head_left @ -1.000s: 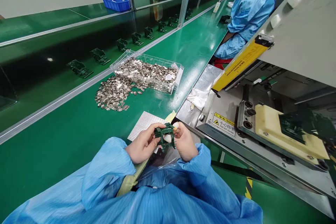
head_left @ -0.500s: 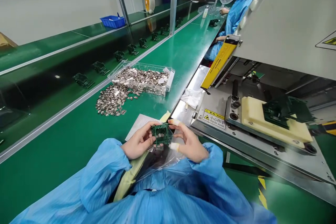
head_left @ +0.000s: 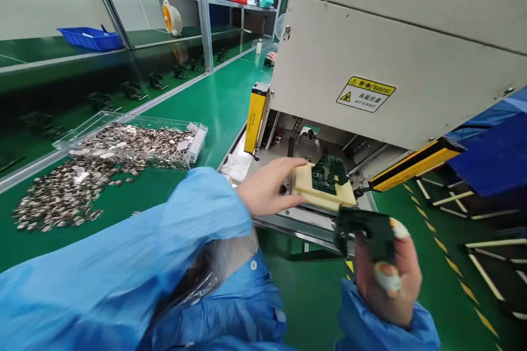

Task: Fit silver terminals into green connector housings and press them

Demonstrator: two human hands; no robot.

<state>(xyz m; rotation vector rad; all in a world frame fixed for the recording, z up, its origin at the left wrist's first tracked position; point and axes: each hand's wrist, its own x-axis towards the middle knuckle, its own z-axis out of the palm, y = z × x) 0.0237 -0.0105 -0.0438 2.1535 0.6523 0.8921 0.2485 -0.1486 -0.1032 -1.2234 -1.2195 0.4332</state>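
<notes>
My left hand [head_left: 274,186] reaches over the front of the machine with thumb and fingers spread, nothing between them. It is beside a cream-coloured fixture block [head_left: 304,184], on which a dark green plastic part [head_left: 329,173] sits. In front of the machine, my right hand [head_left: 389,274] grips another dark green plastic part [head_left: 366,230] between its thumb and fingers. White covers wrap the tips of the right thumb and a finger. Motion blurs the held part, so its small details cannot be made out.
A clear tray [head_left: 197,145] of small metal pieces stands on the green bench, with a loose pile [head_left: 57,194] beside it. Yellow bars [head_left: 255,118] flank the machine opening. A hot-surface warning label [head_left: 366,93] is on the housing [head_left: 391,49]. Green parts [head_left: 134,89] line the conveyor.
My view has turned right toward the machine. Both hands, earlier together over my lap at a green part, have separated; the left is at the fixture, the right holds a part farther right.
</notes>
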